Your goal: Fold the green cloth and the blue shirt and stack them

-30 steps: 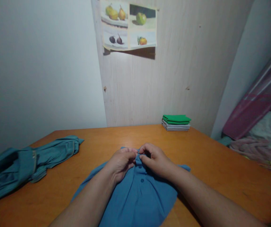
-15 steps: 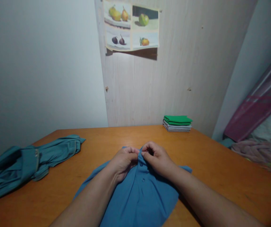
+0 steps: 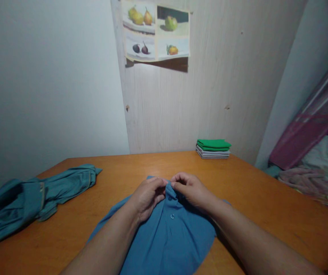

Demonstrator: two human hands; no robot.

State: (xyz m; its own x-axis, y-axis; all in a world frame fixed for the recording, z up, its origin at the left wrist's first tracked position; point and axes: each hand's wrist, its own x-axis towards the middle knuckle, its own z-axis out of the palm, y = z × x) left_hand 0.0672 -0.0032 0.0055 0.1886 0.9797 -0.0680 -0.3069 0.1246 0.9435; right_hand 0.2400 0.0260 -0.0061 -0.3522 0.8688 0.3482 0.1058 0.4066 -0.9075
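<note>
A blue buttoned shirt (image 3: 164, 240) lies spread on the orange-brown table, its button strip running down the middle with two buttons showing. My left hand (image 3: 149, 196) pinches the top of the strip from the left. From the right, my right hand (image 3: 191, 189) pinches the same spot, thumb and forefinger together on the fabric. The fingertips of both hands nearly touch there. Whatever lies between the fingertips is too small to make out.
On the table's (image 3: 124, 164) left side lies a crumpled teal garment (image 3: 38, 194). Folded green and checked cloths (image 3: 213, 149) are stacked at the back right. Beyond the right edge are a pink curtain (image 3: 304, 126) and heaped fabrics (image 3: 312, 181).
My left thumb has shifted slightly down at the strip, while the right hand keeps its pinch. The whole view has moved a little.
</note>
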